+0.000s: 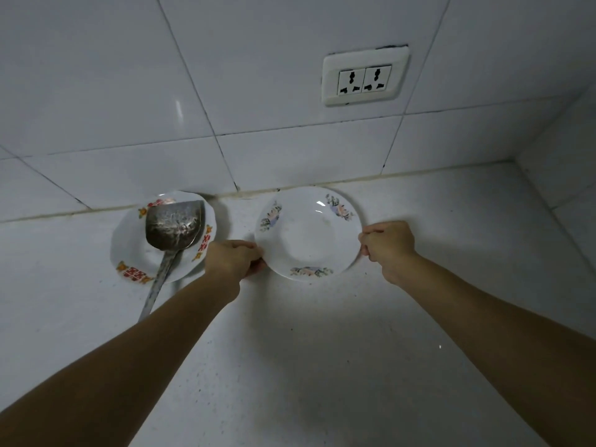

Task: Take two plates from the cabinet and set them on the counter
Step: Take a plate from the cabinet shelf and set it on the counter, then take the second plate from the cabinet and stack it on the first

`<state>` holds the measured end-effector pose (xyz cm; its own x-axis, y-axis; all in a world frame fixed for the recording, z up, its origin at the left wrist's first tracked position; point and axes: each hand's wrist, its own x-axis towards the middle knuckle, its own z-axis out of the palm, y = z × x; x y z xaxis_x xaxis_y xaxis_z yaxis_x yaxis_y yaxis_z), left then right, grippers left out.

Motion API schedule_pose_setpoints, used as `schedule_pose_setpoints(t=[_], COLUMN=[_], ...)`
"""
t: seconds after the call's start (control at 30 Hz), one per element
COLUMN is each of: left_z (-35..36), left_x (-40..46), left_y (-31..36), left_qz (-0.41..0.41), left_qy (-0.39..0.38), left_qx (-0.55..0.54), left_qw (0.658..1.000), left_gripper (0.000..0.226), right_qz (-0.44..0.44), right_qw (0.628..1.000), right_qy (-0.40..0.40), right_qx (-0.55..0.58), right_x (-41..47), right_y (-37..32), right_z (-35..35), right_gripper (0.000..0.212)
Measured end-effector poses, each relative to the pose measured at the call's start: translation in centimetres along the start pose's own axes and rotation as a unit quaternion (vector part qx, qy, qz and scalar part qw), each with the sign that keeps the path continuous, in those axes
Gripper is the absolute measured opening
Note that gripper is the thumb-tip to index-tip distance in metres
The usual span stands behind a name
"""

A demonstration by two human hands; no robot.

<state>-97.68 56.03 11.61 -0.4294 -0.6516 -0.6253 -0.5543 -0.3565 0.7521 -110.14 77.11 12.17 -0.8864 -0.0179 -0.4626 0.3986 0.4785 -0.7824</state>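
A white plate with pink and blue flower prints (308, 233) is at the back of the white counter (306, 350), close to the tiled wall. My left hand (233, 259) grips its left rim and my right hand (388, 245) grips its right rim. I cannot tell whether one plate or a stack is held, nor whether it rests fully on the counter. The cabinet is out of view.
To the left, a white plate with red and orange prints (135, 250) holds a metal spatula (172, 227), its handle pointing toward me. A double wall socket (364, 77) is above. The tiled wall turns a corner at the right (554, 175).
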Motion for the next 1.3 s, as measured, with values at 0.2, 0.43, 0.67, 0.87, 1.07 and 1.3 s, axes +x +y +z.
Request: schedule_pose_setpoints(t=[0.2,0.43,0.67,0.87,1.07,1.3], left_z=[0.0,-0.5,-1.4,-2.2,-5.1,-11.9], left_x=[0.9,0.2,-2.6,-7.6,-14.7,-23.1], left_y=[0.5,0.5,1.2,2.0,1.4,-1.4], left_qz=[0.015,0.076,0.176,0.295,0.339,0.397], left_qy=[-0.009,-0.019,-0.015,-0.031,-0.039,0.029], left_qx=[0.029,0.093,0.185,0.26,0.298,0.367], left_qw=[0.999,0.993,0.967,0.919,0.892,0.84], left_gripper=[0.013,0.01,0.025,0.032,0.045,0.055], right_qz=[-0.009,0.003,-0.05,-0.115,-0.196,-0.361], right_qw=[1.0,0.999,0.995,0.982,0.955,0.868], right_qy=[0.001,-0.046,-0.081,-0.144,-0.2,-0.256], right_qx=[0.002,-0.009,-0.025,-0.051,-0.095,-0.225], right_x=[0.4,-0.1,-2.6,-6.7,-11.3,-19.5], right_y=[-0.5,-0.5,-1.2,-1.7,-1.8,-1.7], right_z=[0.3,-0.4,-2.4,-5.0,-6.8,-5.8], right_gripper=[0.014,0.009,0.018,0.039,0.045,0.05])
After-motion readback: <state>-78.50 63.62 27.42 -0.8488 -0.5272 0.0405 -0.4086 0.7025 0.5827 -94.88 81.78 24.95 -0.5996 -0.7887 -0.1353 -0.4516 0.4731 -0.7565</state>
